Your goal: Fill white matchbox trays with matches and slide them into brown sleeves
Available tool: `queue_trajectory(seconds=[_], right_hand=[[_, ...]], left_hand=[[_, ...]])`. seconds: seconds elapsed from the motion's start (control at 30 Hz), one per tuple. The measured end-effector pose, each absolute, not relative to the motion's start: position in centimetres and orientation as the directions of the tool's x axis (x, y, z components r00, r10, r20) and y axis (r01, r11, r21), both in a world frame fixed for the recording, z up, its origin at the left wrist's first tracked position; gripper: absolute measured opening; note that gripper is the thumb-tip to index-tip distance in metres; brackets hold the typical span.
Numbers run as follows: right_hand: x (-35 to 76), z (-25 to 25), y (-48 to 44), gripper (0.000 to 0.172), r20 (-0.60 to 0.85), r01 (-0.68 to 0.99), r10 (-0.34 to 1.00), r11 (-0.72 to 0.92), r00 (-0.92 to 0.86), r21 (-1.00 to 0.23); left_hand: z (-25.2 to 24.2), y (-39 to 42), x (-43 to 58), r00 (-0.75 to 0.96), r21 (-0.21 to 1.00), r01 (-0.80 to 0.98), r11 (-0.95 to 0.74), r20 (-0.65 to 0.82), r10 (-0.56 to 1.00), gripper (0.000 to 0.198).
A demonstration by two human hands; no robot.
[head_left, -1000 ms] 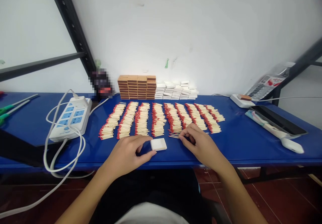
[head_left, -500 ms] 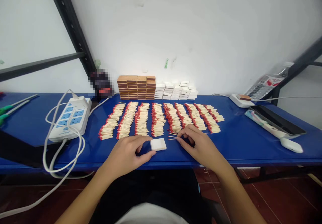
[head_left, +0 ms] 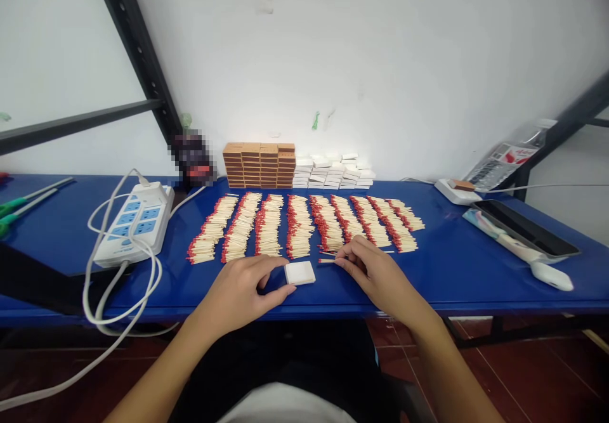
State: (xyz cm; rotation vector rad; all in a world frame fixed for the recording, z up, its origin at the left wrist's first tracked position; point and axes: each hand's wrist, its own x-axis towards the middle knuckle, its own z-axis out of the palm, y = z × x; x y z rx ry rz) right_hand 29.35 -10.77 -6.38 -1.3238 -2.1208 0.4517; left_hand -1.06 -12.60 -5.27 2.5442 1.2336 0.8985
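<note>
A small white matchbox tray [head_left: 299,273] lies on the blue table [head_left: 476,264] near its front edge. My left hand [head_left: 247,290] rests beside it, fingers curled, thumb and forefinger touching the tray's left side. My right hand [head_left: 373,267] lies just right of the tray, fingertips pinched on a few loose matches [head_left: 327,260] with red heads. Beyond both hands lie several rows of red-tipped matches [head_left: 304,223].
Stacks of brown matchbox sleeves [head_left: 259,164] and white trays [head_left: 333,170] stand against the wall. A white power strip [head_left: 136,220] with looped cable lies left. A phone [head_left: 523,226], a white device [head_left: 547,271] and a plastic bottle [head_left: 514,153] lie right. Green-handled tools [head_left: 19,204] lie far left.
My right hand has slid a little left toward the tray, drawing the loose matches with it. The left hand and the tray have stayed put.
</note>
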Motion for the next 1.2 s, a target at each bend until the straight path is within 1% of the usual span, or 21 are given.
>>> queue_trajectory(seconds=[0.17, 0.33, 0.57, 0.87, 0.93, 1.03, 1.13, 1.2], right_hand=[[27.1, -5.9, -11.2, 0.012, 0.386, 0.621, 0.845, 0.534, -0.369, -0.574], [25.0, -6.0, -11.8, 0.013, 0.403, 0.628, 0.792, 0.609, -0.458, -0.485], [24.9, -5.8, -12.3, 0.009, 0.402, 0.635, 0.780, 0.624, -0.479, -0.455], [24.5, -5.7, -13.0, 0.010, 0.406, 0.677, 0.772, 0.630, -0.489, -0.381], [24.4, -5.5, -13.3, 0.012, 0.395, 0.679, 0.780, 0.621, -0.485, -0.391], [25.0, -4.9, -13.1, 0.017, 0.394, 0.647, 0.785, 0.618, -0.477, -0.447], [27.1, -4.7, -12.1, 0.019, 0.454, 0.652, 0.815, 0.568, -0.360, -0.503], [29.0, -4.9, -11.2, 0.020, 0.479, 0.691, 0.837, 0.512, -0.266, -0.510]], left_hand=[[-5.0, -12.7, -1.0, 0.480, 0.421, 0.648, -0.634, 0.421, 0.770, 0.025], [-5.1, -12.7, -1.1, 0.482, 0.422, 0.641, -0.641, 0.429, 0.764, 0.026], [-5.4, -12.6, -1.1, 0.486, 0.409, 0.638, -0.653, 0.443, 0.753, 0.028], [-5.4, -12.6, -1.2, 0.475, 0.428, 0.634, -0.644, 0.441, 0.761, 0.032], [-5.3, -12.6, -1.2, 0.473, 0.431, 0.638, -0.638, 0.434, 0.767, 0.030], [-5.2, -12.7, -1.1, 0.476, 0.431, 0.640, -0.636, 0.428, 0.768, 0.028], [-5.3, -12.6, -1.1, 0.478, 0.418, 0.641, -0.644, 0.438, 0.761, 0.029], [-5.3, -12.6, -1.1, 0.472, 0.417, 0.647, -0.639, 0.439, 0.765, 0.029]])
